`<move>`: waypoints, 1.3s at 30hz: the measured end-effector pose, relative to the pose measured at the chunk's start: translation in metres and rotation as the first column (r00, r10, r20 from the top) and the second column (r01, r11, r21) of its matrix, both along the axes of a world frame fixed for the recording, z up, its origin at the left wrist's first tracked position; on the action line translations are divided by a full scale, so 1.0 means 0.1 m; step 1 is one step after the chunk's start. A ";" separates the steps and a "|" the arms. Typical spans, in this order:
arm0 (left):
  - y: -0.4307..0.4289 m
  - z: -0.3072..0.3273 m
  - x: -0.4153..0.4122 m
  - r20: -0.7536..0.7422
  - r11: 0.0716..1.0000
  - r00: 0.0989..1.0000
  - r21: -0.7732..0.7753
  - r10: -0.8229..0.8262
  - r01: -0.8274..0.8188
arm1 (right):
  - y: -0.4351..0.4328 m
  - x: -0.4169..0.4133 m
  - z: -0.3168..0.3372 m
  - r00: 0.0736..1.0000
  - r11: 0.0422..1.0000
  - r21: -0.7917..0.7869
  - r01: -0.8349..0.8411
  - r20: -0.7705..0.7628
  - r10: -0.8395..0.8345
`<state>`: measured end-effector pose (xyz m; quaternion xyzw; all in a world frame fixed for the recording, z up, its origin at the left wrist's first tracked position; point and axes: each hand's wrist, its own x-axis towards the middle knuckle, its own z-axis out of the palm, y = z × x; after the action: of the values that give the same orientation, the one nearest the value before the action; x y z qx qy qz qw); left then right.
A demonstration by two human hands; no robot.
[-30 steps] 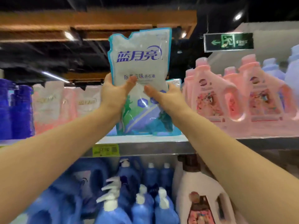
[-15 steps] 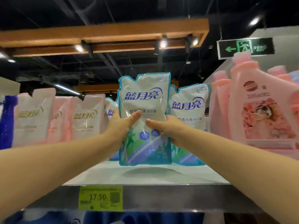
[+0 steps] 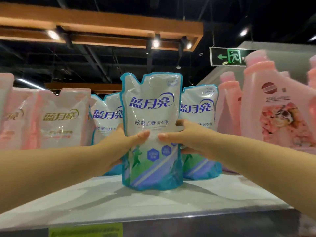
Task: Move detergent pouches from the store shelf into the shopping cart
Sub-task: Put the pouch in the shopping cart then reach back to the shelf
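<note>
A white and blue detergent pouch [image 3: 151, 106] stands upright over the white shelf [image 3: 153, 199], its base at or just above the surface. My left hand [image 3: 119, 144] grips its left side, thumb across the front. My right hand [image 3: 186, 137] grips its right side, thumb on the front too. Two more blue pouches stand behind it, one on the left [image 3: 106, 117] and one on the right [image 3: 199, 108]. The shopping cart is out of view.
Pink and white pouches [image 3: 63, 117] line the shelf to the left. Large pink detergent bottles [image 3: 273, 106] crowd the right side. A green price tag [image 3: 85, 230] sits on the shelf's front edge. An exit sign [image 3: 229, 56] hangs overhead.
The pouch in both hands has come down from high above the shelf to shelf level. The view has moved closer and upward; the lower shelf of bottles has dropped out of sight.
</note>
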<state>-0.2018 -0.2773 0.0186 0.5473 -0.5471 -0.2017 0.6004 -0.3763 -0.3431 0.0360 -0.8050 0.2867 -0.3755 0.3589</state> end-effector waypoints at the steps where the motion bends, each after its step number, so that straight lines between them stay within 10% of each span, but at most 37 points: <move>1: 0.00 -0.03 0.03 0.026 1.000 1.000 0.022 -0.001 0.000 | 0.03 -0.02 0.00 0.996 0.993 -0.079 0.083 -0.019 -0.085; 17: 0.03 -0.03 0.22 0.087 0.943 0.946 0.085 0.314 -0.321 | 0.11 0.37 0.12 0.929 0.901 -0.415 0.130 -0.266 -0.257; 39: -0.26 0.03 0.23 0.033 0.973 0.989 0.181 0.142 -0.146 | 0.24 0.09 -0.20 0.662 0.871 -0.468 -0.151 -0.702 -0.263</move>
<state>-0.1789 -0.3030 0.0211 0.6403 -0.4911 -0.2017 0.5551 -0.3668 -0.3191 0.0161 -0.9404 0.3293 -0.0828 -0.0182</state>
